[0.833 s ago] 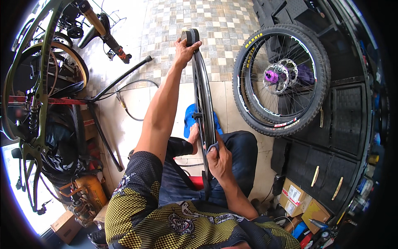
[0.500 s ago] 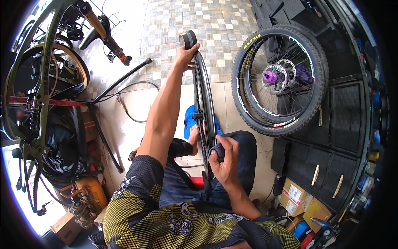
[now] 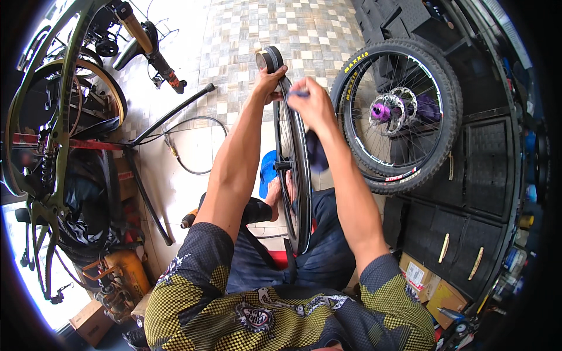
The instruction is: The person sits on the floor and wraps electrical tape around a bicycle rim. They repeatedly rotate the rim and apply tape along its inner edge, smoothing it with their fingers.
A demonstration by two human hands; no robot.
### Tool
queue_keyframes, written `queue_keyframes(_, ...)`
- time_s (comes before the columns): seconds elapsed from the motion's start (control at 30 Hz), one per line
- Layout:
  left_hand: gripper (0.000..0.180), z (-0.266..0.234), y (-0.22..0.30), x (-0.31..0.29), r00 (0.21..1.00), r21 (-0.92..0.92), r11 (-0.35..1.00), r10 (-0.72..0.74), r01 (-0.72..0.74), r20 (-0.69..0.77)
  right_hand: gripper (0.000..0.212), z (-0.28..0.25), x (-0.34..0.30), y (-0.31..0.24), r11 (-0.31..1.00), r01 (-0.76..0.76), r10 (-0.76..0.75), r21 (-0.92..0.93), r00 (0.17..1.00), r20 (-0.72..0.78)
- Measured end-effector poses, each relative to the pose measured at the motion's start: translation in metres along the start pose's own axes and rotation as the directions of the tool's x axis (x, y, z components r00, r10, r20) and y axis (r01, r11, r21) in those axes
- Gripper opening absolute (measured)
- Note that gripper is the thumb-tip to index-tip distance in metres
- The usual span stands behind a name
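the wheel (image 3: 302,193) stands nearly upright between my legs (image 3: 336,231). my left hand (image 3: 269,85) is wrapped on its far end, just below a roll of tape (image 3: 270,57). my right hand (image 3: 313,104) is pinching a dark cloth (image 3: 300,93) close beside that end; whether the cloth touches the wheel, i cannot tell. i judge that the step in hand is rubbing along the outer edge, so the next move calls for a steady left hold and even pressure.

Slim spoked wheel (image 3: 302,187) is black; knobby rubber tyre (image 3: 452,96) black, round metal hub (image 3: 380,111) purple — fabric jersey (image 3: 190,298) yellow-black checked, square-tile floor (image 3: 237,44) grey-beige patchwork.
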State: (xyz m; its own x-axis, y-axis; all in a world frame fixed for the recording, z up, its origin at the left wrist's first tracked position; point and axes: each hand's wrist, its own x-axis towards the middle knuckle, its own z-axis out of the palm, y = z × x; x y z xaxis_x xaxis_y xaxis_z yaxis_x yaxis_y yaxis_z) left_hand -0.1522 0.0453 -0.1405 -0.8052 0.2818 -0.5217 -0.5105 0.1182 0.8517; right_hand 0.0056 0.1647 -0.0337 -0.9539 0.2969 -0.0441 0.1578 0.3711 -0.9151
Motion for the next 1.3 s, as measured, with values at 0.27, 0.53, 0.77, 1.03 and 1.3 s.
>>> queue_keyframes(0.27, 0.06, 0.008, 0.006, 0.004, 1.0, -0.027, 1.0, -0.009, 0.008, -0.012, 0.041, 0.018, 0.08, 0.025, 0.962, -0.254, 0.255, -0.102, 0.967, 0.0)
queue_keyframes(0.53, 0.06, 0.0, 0.0, 0.004, 1.0, -0.03, 0.999, -0.013, 0.014, 0.014, 0.041, -0.001, -0.184, -0.016, 0.95, -0.129, 0.156, 0.284, 0.985, -0.074)
queue_keyframes(0.77, 0.054, 0.01, 0.018, -0.038, 0.995, 0.073, 0.994, 0.083, -0.087, 0.057, 0.048, 0.004, -0.353, 0.019, 0.971, -0.11, 0.144, 0.213, 0.978, -0.151)
queue_keyframes(1.03, 0.039, 0.043, 0.018, -0.206, 0.919, 0.241, 0.887, 0.382, -0.394, 0.095, 0.049, -0.013, -0.231, -0.01, 0.987, 0.03, 0.017, 0.157, 0.958, -0.286)
queue_keyframes(1.3, 0.042, 0.012, -0.078, -0.297, 0.768, -0.058, 0.772, 0.636, -0.634, 0.075, 0.049, 0.017, -0.25, 0.016, 0.996, 0.042, -0.035, 0.083, 0.995, -0.089)
